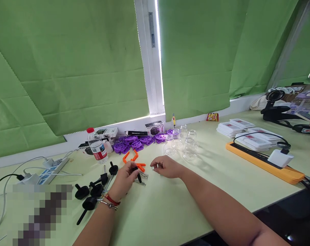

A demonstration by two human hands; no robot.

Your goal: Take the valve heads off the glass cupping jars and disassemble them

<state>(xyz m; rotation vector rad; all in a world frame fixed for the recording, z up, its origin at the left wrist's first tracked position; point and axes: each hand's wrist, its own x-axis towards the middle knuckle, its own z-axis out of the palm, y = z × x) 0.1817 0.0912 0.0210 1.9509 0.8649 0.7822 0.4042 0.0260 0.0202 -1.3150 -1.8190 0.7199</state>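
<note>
Your left hand (124,179) pinched a black peg (139,177), tip pointing down-right | it lay just below the orange clip (141,166) | your right hand (165,166), fingers curled, sat just right of the clip.

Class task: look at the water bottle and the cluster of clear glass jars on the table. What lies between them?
In the head view, purple plastic wheels lie between the water bottle and the glass jars.

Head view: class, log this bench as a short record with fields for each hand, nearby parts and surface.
Left hand: fingers pinch a small black part
Right hand: fingers curled, contents too small to tell
Beside left hand: black knobbed pins, orange pieces
Behind: purple wheels, clear jars, water bottle
Surface: pale green table
</note>
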